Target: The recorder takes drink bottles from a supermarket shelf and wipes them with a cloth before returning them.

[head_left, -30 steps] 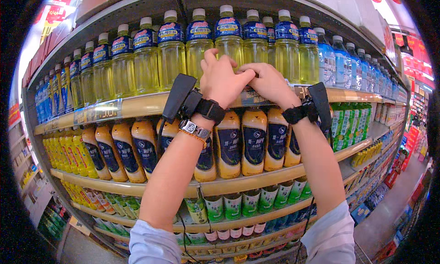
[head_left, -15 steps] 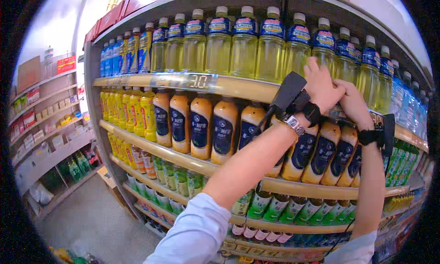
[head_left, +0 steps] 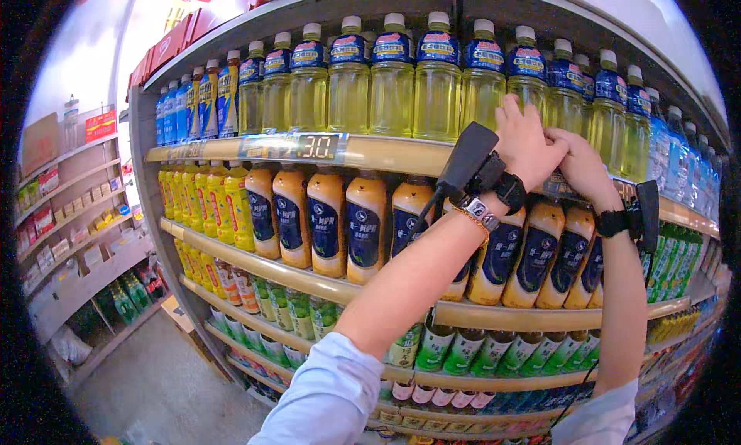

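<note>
My left hand (head_left: 528,145) is at the top shelf's front edge, before a row of yellow-green drink bottles (head_left: 392,94) with blue labels and white caps. Some of its fingers point up in front of one bottle, while its thumb reaches across to my right hand (head_left: 583,169). The right hand's fingers bend inward and meet the left thumb. Both hands look closed around a small spot at the shelf edge; anything between the fingertips is hidden. Black straps with dark modules circle both wrists, and a watch (head_left: 478,208) sits on my left one.
Below, milk-tea-coloured bottles (head_left: 366,227) with dark labels stand beside yellow bottles (head_left: 238,206). Green-labelled drinks (head_left: 467,349) fill a lower shelf. A digital price display (head_left: 318,145) is on the upper shelf rail (head_left: 397,153). At far left is another stocked shelf unit (head_left: 81,171).
The view has shifted a little, so the shelves sit further left. Both hands stay together at the same part of the shelf edge; the left fingers have moved slightly.
</note>
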### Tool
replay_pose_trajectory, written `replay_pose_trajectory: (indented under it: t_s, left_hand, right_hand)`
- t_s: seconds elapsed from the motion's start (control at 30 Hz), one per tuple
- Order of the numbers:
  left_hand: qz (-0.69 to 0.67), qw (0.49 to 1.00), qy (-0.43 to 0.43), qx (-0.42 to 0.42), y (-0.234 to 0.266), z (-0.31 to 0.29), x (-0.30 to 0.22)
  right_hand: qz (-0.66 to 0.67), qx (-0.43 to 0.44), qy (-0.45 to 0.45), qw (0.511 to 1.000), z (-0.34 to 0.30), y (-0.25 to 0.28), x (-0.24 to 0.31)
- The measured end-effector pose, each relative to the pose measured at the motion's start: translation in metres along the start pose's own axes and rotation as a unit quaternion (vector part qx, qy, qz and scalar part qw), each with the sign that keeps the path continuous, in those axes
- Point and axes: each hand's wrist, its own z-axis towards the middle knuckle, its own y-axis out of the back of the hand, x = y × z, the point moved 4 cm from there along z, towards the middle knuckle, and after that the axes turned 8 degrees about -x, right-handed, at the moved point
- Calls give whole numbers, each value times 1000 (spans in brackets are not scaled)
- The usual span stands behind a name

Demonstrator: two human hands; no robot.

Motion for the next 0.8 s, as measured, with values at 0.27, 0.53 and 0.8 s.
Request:
replay_pose_trajectory:
  t_s: [0.27,0.53,0.8]
  left_hand:
    - [-7,1000,-4,2,0,1,-1]
    - [-62,997,5,47,7,4,0]
    - [-56,992,48,105,5,0,6]
  right_hand:
    - [55,-8,18,998,2,-4,-6]
    - [71,-17,-10,997,3,2,-6]
    - [99,-8,1,995,2,0,-11]
